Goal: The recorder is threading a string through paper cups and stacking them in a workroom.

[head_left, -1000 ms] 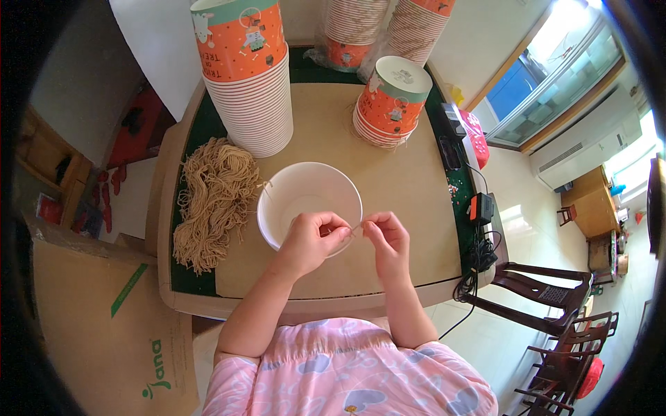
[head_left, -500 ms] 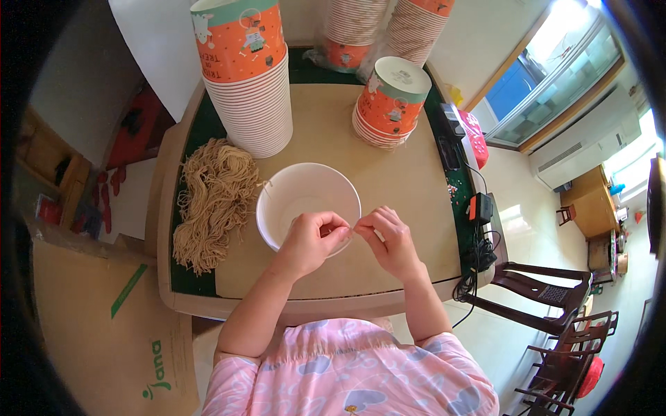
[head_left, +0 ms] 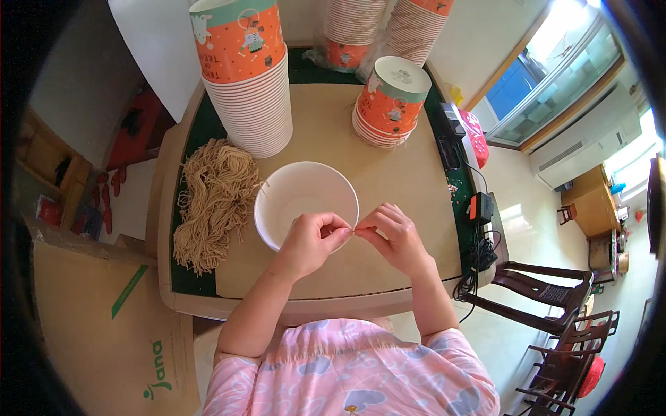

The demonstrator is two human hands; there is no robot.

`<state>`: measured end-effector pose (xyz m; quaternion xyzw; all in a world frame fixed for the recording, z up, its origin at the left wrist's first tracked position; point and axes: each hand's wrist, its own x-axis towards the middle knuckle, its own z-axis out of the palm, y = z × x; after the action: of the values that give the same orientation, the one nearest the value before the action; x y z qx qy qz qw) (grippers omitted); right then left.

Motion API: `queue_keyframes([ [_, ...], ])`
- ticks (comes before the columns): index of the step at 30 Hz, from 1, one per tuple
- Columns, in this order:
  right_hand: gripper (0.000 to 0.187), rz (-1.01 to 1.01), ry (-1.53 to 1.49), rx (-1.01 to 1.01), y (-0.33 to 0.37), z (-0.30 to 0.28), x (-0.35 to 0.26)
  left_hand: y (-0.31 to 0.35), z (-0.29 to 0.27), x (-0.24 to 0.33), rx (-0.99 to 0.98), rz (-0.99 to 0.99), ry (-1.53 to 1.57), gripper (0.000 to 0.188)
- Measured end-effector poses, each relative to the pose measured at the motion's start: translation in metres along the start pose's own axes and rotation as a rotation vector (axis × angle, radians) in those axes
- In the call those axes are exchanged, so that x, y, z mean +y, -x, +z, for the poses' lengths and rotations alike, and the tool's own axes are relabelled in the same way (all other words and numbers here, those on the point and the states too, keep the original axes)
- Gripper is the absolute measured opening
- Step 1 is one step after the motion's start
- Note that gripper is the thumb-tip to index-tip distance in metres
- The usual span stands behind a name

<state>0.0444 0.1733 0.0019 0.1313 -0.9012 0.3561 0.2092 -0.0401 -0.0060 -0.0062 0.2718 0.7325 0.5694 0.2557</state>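
Note:
A white paper bucket (head_left: 281, 201) stands open end up on the table before me. A short end of tan string (head_left: 264, 184) sticks out at its left rim. My left hand (head_left: 312, 239) is closed in a pinch over the near side of the bucket. My right hand (head_left: 395, 239) pinches too, just beyond the rim on the right. The fingertips of both hands meet, and whatever is between them is too small to make out. Left of the bucket lies a loose heap of tan string (head_left: 211, 208).
A tall stack of orange and green paper buckets (head_left: 250, 104) rises behind the string. A shorter upside-down stack (head_left: 392, 104) stands at the back right, with more wrapped stacks (head_left: 347, 35) behind. Black cables (head_left: 479, 253) and a power strip (head_left: 451, 132) line the table's right edge.
The bucket has shifted very slightly left. My right hand has turned a little, its elbow moving outward, and its fingertips have come closer against those of my left hand.

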Motion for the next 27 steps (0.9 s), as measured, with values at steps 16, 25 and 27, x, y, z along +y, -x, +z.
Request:
queue_keyframes([
  [16,0.021,0.137,-0.251,0.100,0.003,0.005,-0.007,0.002,-0.002,-0.003,0.014,-0.009,0.043,0.014],
  [25,0.020,0.160,-0.002,0.018,0.011,-0.003,0.010,0.002,-0.001,0.000,0.012,-0.013,0.043,0.013],
  [27,0.016,0.193,-0.119,0.068,0.006,0.001,0.001,0.002,0.000,-0.001,0.013,-0.019,0.042,0.013],
])
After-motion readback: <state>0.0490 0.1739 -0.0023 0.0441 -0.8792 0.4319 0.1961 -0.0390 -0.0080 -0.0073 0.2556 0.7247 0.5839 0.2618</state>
